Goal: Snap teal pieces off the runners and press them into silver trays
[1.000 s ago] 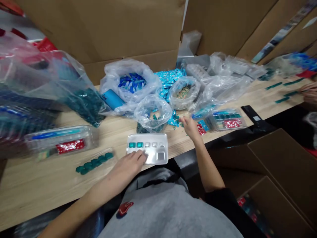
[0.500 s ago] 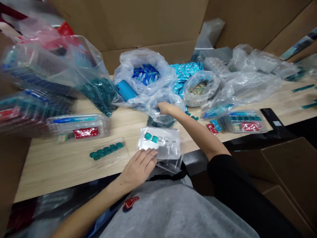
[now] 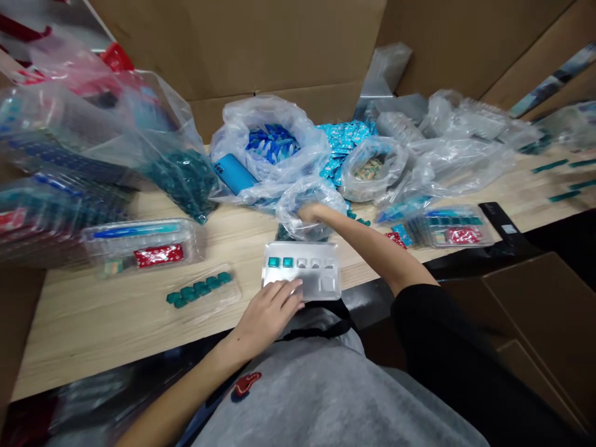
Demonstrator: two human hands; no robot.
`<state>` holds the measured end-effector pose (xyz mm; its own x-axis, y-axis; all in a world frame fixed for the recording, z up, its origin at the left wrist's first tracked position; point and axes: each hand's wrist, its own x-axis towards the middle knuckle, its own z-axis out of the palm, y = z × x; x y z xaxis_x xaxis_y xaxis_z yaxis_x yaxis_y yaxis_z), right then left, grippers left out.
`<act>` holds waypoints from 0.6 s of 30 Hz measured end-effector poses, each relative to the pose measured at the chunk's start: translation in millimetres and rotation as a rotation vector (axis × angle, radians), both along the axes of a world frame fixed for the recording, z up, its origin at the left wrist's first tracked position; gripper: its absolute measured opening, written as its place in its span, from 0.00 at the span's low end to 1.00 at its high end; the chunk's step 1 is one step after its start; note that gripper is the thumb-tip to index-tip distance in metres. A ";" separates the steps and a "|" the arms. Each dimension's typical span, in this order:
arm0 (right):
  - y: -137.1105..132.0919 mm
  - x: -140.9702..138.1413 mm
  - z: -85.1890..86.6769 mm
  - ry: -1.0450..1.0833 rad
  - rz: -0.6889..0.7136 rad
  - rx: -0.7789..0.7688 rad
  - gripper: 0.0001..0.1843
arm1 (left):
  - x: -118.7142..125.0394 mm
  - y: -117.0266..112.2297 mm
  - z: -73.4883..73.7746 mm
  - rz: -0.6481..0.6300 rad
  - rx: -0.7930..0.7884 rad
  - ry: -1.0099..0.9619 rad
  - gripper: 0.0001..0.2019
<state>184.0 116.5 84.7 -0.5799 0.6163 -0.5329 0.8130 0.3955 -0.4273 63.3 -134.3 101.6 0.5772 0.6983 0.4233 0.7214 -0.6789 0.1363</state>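
Fingers of our left hand (image 3: 267, 316) lie spread and gripping nothing on the light, thin plastic tray (image 3: 302, 247), best taken by its rim, while our right hand (image 3: 311, 214), at the tray's twelve o'clock, works at a soft clear bag (image 3: 298, 208), its hold hidden.

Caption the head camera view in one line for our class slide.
Left hand rests on a plastic tray holding two teal pieces; right hand reaches into a clear plastic bag.

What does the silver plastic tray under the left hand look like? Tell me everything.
A shallow rectangular silvery-white plastic tray lies flat on the light wood table. Five small square wells line its far side: the two leftmost hold teal square pieces, the other three look empty. Larger recesses lie nearer. The left hand rests its fingers on its near left part.
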 end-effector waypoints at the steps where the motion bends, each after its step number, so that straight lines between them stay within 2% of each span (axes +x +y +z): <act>1: 0.4 1.5 4.2 0.003 -0.024 -0.025 0.19 | -1.9 -0.2 3.0 -0.013 -0.019 -0.034 0.08; 4: 2.0 8.1 22.8 0.048 -0.104 -0.091 0.16 | -14.1 4.6 17.1 -0.019 -0.072 -0.217 0.09; 6: 0.1 15.2 37.1 0.174 -0.168 -0.082 0.10 | -24.4 18.3 27.3 0.044 -0.071 -0.376 0.08; 8: -6.1 24.4 49.2 0.353 -0.244 -0.065 0.07 | -31.3 43.5 33.8 0.143 -0.091 -0.536 0.08; 10: -16.1 34.5 56.3 0.538 -0.317 -0.072 0.07 | -31.3 77.2 34.9 0.211 -0.188 -0.688 0.08; 12: -27.4 43.7 57.2 0.699 -0.372 -0.110 0.07 | -23.3 111.9 31.9 0.206 -0.349 -0.814 0.11; 14: -37.2 50.6 52.8 0.889 -0.431 -0.220 0.07 | -10.0 139.2 27.7 0.135 -0.493 -0.910 0.14; 16: -43.6 54.6 45.6 1.071 -0.488 -0.353 0.10 | 3.4 155.1 24.3 0.074 -0.575 -0.994 0.15; 18: -46.4 56.2 38.9 1.213 -0.537 -0.440 0.15 | 12.0 161.0 22.1 0.060 -0.613 -1.076 0.14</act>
<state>240.2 70.1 123.6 -0.5626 0.8228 -0.0804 -0.1409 -0.1913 -0.9714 75.3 26.7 123.7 0.0981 0.9616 0.2564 0.0738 -0.2640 0.9617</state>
